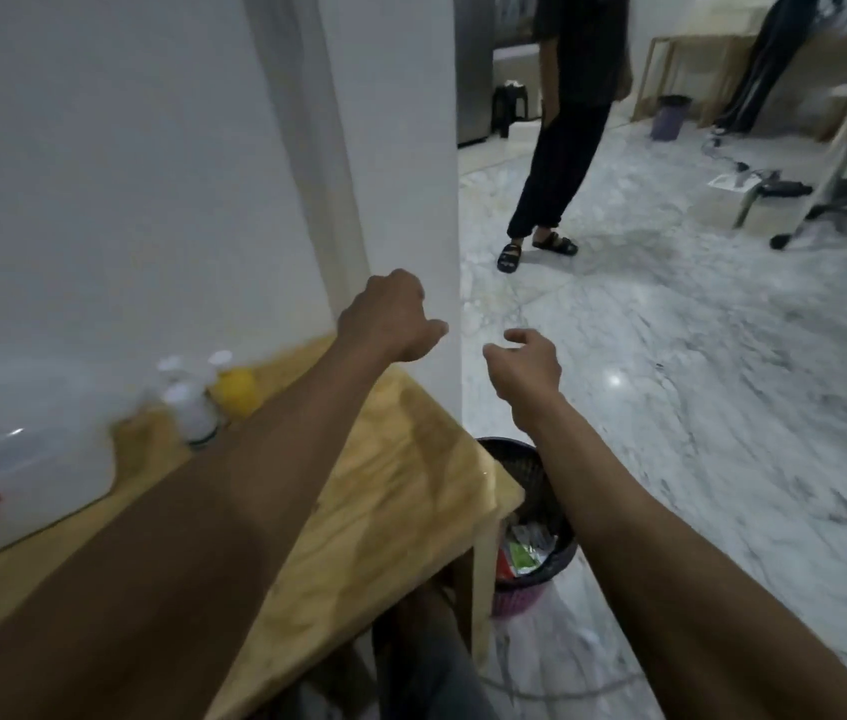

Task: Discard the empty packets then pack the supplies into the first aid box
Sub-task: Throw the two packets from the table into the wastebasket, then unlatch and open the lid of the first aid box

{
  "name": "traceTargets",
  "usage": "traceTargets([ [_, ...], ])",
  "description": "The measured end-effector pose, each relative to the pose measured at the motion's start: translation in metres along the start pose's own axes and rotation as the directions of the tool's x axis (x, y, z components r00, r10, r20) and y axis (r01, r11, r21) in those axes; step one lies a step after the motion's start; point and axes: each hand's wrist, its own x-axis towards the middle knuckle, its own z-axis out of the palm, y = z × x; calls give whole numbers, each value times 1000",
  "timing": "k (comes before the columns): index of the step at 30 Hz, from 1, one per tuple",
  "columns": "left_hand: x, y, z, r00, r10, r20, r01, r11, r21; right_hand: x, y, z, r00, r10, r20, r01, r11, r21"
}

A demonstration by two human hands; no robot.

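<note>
Showing both bare arms stretched fwd, hands in mid-air past the tabletop (pixel 390 491) corner. L hand (pixel 390 324): fingers curled loosely under, grip narrow, holding nothing visible. R hand (pixel 525 366): fingers half-curled, thumb apart, grip loosely open, empty. Bin (pixel 541 532), dark mesh w/ purple base, stands on the marble floor (pixel 697 381) just beside the tabletop leg, below the R forearm; packets (pixel 522 550) inside, crumpled, green, red & white. Box (pixel 21 470), clear plastic w/ red parts, blurred, sits at far L on the tabletop, well apart from both hands. Bottles (pixel 193 402), white, & a yellow one (pixel 237 389) stand near the wall. Second person (pixel 561 148) stands on the floor beyond.
</note>
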Motion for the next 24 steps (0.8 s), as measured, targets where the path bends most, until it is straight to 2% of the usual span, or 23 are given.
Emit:
traceTargets([
  [8,-105,-71,-98,961,-16,-277,5,999,-41,-108,-65,62,954,-271,131,268,963,39],
  [13,-168,-131,-136,931,-102,-352,81,994,-76,-170,-76,102,879,-389,277,384,920,74],
  [17,-214,-181,-151,884,-224,-411,183,973,-138,-210,-77,137,772,-510,380,532,845,55],
  [20,-241,-223,-155,833,-309,-458,223,947,-233,-232,-74,168,706,-526,474,579,814,41],
  [24,-262,-280,-151,745,-378,-550,297,926,-234,-245,-65,214,658,-496,566,595,803,12],
])
